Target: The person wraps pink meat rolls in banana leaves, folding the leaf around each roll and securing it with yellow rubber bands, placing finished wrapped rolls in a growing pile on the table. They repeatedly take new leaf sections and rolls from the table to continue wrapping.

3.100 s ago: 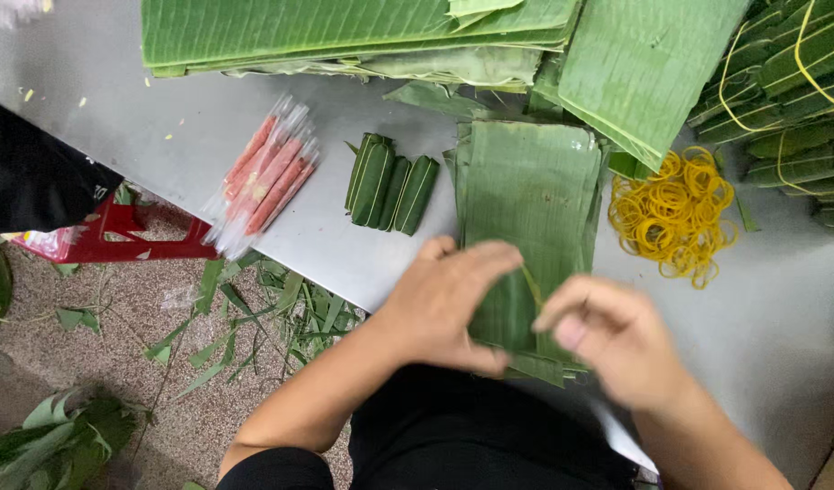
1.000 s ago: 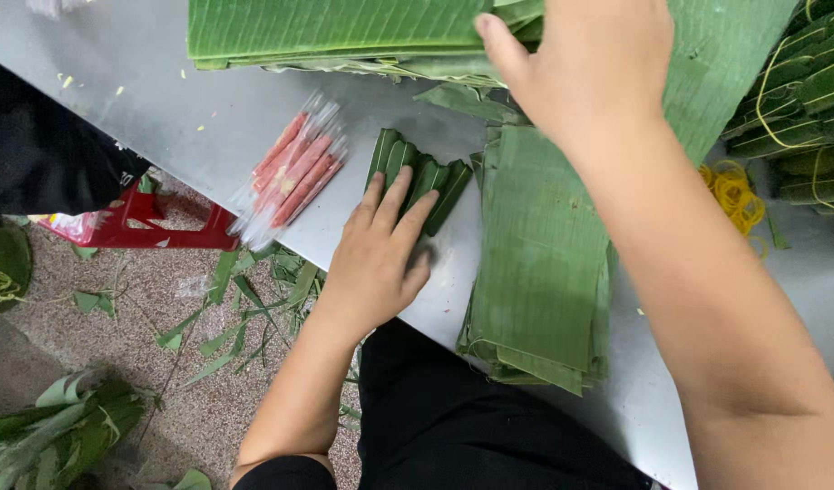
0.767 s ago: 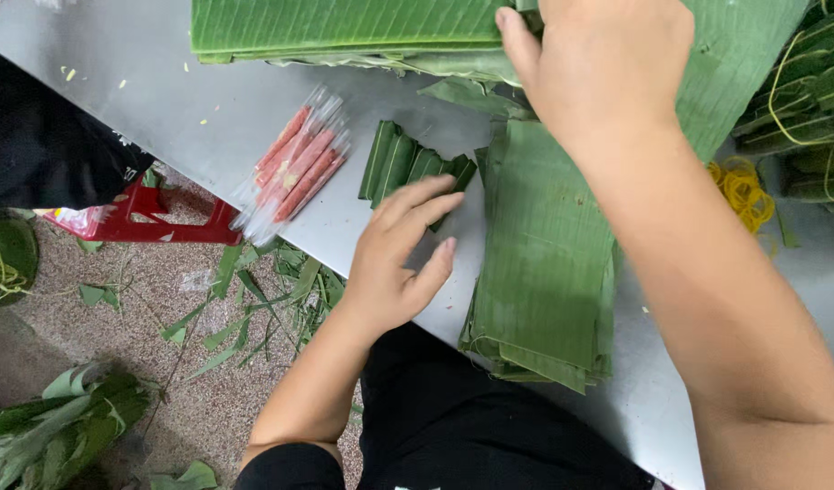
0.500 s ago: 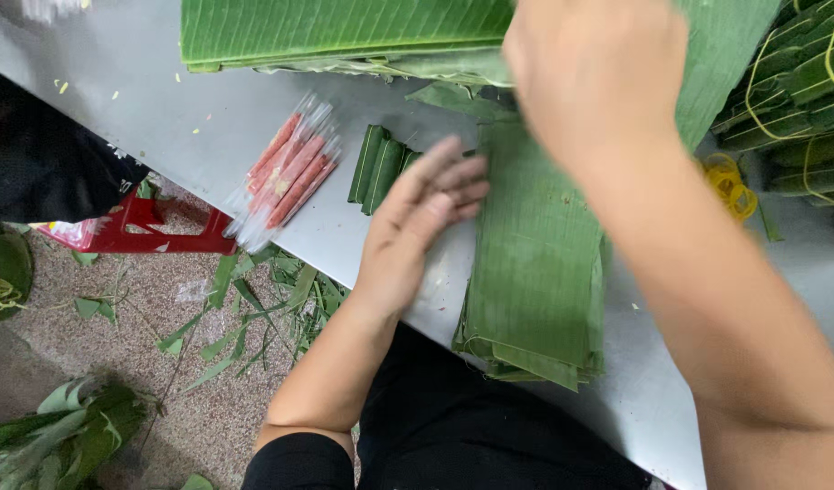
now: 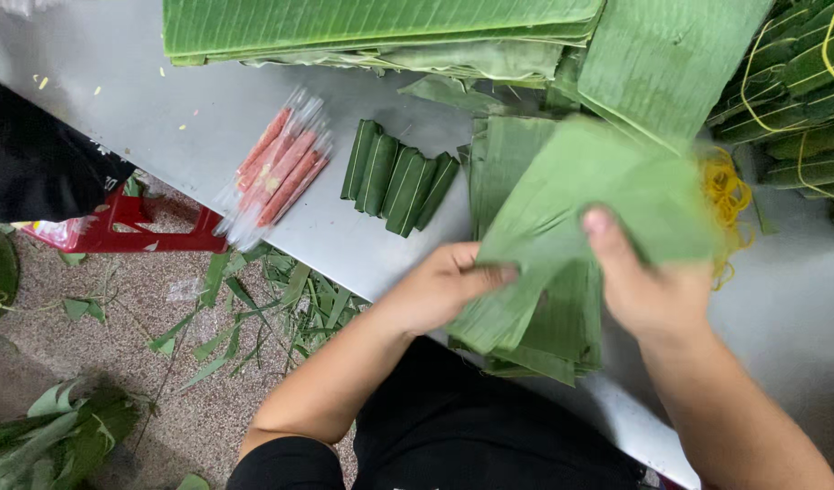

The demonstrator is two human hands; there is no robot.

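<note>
We find a cut banana-leaf sheet (image 5: 607, 181) raised off the desk (image 5: 145, 100) and held in both hands, tilted, its near-left corner low and its far-right edge high. Our left hand (image 5: 439, 290) pinches the sheet's near-left edge, thumb on top. Our right hand (image 5: 648, 281) grips the sheet toward its near-right side, thumb pressed on the upper face, the other fingers hidden beneath. Directly under the sheet lies a stack of cut leaf pieces (image 5: 544, 336), reaching to the near edge of the desk.

Just left of the stack we note four small rolled leaf bundles (image 5: 399, 177) lying side by side. Further left, a clear packet of pinkish-red sticks (image 5: 276, 168) rests on the desk. Right of the stack, a heap of yellow rubber bands (image 5: 730, 195) is partly covered by the sheet. At the far edge sit long folded banana leaves (image 5: 371, 23); at far right, tied leaf parcels (image 5: 798, 91) are piled. On the floor to the left we see leaf scraps (image 5: 253, 308) and a red stool (image 5: 136, 227).
</note>
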